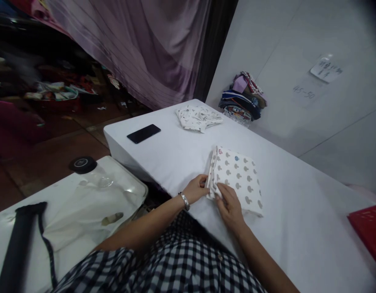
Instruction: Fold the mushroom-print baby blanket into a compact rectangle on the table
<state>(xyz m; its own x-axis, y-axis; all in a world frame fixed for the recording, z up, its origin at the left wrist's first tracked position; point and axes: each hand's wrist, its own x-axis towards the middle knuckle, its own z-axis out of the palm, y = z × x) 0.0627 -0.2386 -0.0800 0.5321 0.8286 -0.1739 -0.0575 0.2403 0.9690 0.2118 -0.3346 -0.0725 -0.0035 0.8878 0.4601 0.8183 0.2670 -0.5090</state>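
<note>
A folded white cloth (241,179) printed with grey mushroom-like shapes lies on the white-covered table (172,162) in front of me. At its near left corner my left hand (196,189), with a silver bracelet on the wrist, has its fingers closed on the folded edge. My right hand (230,206) pinches the same edge just to the right, thumb and fingers bent around the cloth. The two hands are close together but apart. What lies inside the folds is hidden.
Further back on the table are a crumpled white printed cloth (197,118) and a black phone (144,133). A pile of folded clothes (243,99) stands by the wall. To the left, a second table holds a clear bottle (105,182) and a dark tube-like object (18,244). A red object (368,228) sits right.
</note>
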